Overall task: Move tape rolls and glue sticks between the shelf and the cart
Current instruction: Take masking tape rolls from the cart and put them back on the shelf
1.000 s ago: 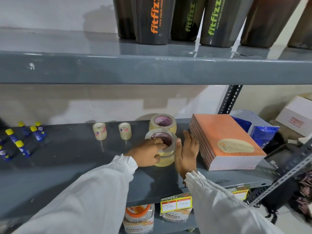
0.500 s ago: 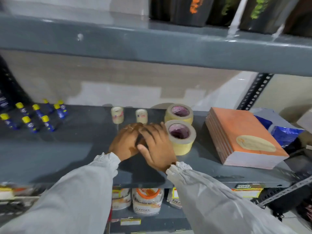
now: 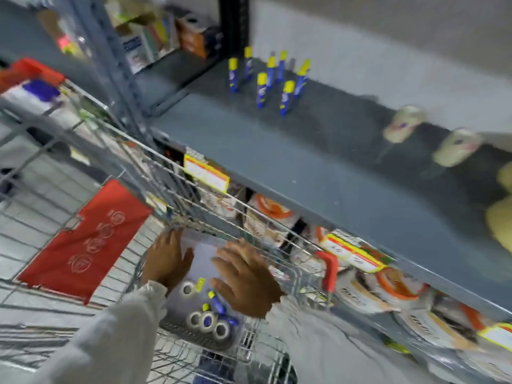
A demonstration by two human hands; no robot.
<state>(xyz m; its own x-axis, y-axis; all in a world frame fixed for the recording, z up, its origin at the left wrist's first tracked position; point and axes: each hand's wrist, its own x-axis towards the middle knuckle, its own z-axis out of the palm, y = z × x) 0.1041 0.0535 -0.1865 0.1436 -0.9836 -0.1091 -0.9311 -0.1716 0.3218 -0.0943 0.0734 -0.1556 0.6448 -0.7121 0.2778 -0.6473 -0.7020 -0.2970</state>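
Observation:
The view is tilted and blurred. My left hand (image 3: 167, 261) and my right hand (image 3: 247, 279) hover over the wire cart (image 3: 227, 214), fingers spread, holding nothing. Down in the cart lie several small tape rolls (image 3: 207, 321) and blue glue sticks (image 3: 216, 301) with yellow caps. On the grey shelf (image 3: 277, 167), several blue glue sticks (image 3: 273, 79) stand at the back. Two small tape rolls (image 3: 404, 123) sit further right, and larger yellowish tape rolls (image 3: 502, 220) show at the right edge.
A red flap (image 3: 83, 239) hangs on the cart's child seat. Price tags (image 3: 206, 173) line the shelf's front edge. Packaged goods (image 3: 360, 289) fill the lower shelf. A dark upright post (image 3: 234, 26) and boxes stand at the back left.
My head has swung left and down from the shelf to the cart. Both hands left the large tape rolls on the shelf and now hang spread above the cart's basket.

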